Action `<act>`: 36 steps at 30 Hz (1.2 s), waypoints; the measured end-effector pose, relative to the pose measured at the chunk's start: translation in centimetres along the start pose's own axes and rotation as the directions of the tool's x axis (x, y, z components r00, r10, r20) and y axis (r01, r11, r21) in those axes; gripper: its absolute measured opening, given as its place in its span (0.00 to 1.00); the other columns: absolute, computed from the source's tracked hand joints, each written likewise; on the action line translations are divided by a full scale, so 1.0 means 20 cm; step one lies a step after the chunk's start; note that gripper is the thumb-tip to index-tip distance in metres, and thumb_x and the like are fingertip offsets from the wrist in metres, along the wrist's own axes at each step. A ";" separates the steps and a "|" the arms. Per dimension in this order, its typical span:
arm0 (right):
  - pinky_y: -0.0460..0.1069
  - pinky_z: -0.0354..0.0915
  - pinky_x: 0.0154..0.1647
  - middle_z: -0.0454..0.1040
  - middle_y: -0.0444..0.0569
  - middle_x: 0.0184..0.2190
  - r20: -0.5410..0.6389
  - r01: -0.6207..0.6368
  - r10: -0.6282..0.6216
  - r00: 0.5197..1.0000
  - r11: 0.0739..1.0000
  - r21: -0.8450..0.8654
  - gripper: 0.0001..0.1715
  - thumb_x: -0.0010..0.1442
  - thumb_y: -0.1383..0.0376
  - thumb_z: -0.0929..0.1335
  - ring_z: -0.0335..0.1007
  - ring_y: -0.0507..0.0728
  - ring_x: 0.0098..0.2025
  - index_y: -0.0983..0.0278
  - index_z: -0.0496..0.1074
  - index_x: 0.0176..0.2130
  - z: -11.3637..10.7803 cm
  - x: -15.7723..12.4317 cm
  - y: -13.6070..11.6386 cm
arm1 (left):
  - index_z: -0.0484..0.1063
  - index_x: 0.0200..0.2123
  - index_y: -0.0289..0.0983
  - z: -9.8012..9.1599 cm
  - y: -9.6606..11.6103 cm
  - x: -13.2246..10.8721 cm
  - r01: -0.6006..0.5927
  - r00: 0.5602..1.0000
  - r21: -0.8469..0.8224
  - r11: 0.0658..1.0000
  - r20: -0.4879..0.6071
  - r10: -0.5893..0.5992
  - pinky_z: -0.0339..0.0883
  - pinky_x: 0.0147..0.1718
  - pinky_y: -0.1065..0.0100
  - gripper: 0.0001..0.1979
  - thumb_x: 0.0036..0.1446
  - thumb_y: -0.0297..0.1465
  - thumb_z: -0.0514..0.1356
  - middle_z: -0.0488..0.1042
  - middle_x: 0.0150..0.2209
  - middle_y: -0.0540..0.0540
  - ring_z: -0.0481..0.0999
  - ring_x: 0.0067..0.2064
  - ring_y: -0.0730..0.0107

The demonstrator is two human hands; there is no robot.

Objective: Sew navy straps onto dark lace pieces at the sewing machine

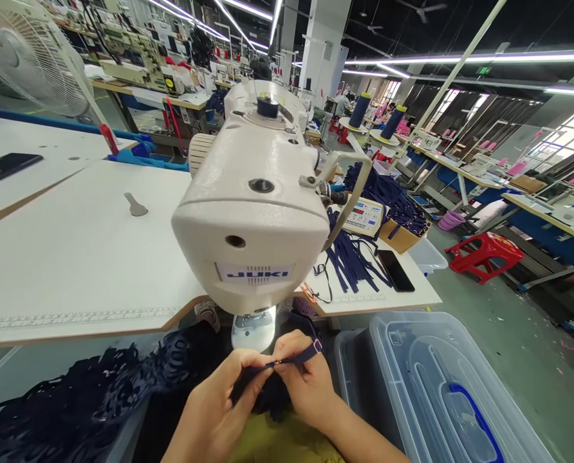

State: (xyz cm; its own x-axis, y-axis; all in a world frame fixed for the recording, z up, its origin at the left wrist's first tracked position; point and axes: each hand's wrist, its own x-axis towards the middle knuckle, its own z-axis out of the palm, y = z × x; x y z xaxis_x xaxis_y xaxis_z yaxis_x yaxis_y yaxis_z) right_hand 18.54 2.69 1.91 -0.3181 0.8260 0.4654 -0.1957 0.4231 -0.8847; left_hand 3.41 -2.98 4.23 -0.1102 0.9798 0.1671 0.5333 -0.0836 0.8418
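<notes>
In front of a white JUKI sewing machine, my left hand and my right hand meet just below its head. Both pinch a narrow navy strap between thumb and fingers. A small metallic fitting shows on the strap between my fingertips, too small to name. Near my right fingers, a copper-coloured slider ring sits on the strap's end. Behind my fingertips is the machine's pale metal front plate. Dark fabric hangs below my hands, over my olive clothing.
Navy straps lie on the right tabletop beside a phone, a control panel and a cardboard box. Clear lidded bins stand at right. A dark strap pile fills the lower left. A metal piece lies on the left tabletop.
</notes>
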 end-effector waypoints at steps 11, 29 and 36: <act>0.46 0.66 0.40 0.72 0.46 0.36 0.151 -0.120 0.168 0.974 0.951 -0.284 0.05 0.60 0.69 0.66 0.70 0.52 0.38 0.61 0.68 0.39 -0.03 0.06 -0.05 | 0.70 0.33 0.43 0.04 0.00 -0.03 0.316 0.948 -0.191 0.929 0.030 -0.316 0.70 0.25 0.75 0.18 0.50 0.50 0.59 0.75 0.25 0.55 0.76 0.25 0.72; 0.48 0.65 0.40 0.67 0.46 0.36 0.047 -0.320 0.351 0.935 0.895 -0.312 0.12 0.56 0.70 0.65 0.65 0.53 0.36 0.62 0.64 0.43 0.01 0.18 0.02 | 0.62 0.59 0.47 0.00 -0.23 -0.01 -0.503 0.784 0.609 0.614 0.023 0.620 0.52 0.58 0.66 0.21 0.63 0.28 0.49 0.75 0.50 0.52 0.69 0.56 0.73; 0.47 0.66 0.36 0.67 0.41 0.29 0.093 -0.388 0.405 0.909 0.908 -0.160 0.06 0.60 0.68 0.63 0.65 0.51 0.30 0.61 0.64 0.40 -0.04 0.26 0.08 | 0.66 0.55 0.50 -0.03 -0.22 0.06 -0.501 0.764 0.738 0.452 0.131 0.631 0.60 0.41 0.67 0.24 0.59 0.23 0.47 0.75 0.51 0.57 0.72 0.53 0.72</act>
State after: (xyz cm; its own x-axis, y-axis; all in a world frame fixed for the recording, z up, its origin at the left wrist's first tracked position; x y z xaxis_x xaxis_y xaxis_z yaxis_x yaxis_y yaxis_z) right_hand 17.33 7.96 2.96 -0.4549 0.8880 0.0670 0.0948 0.1231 -0.9879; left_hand 0.44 -1.64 1.08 0.3626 0.7199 0.5919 0.9155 -0.3940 -0.0817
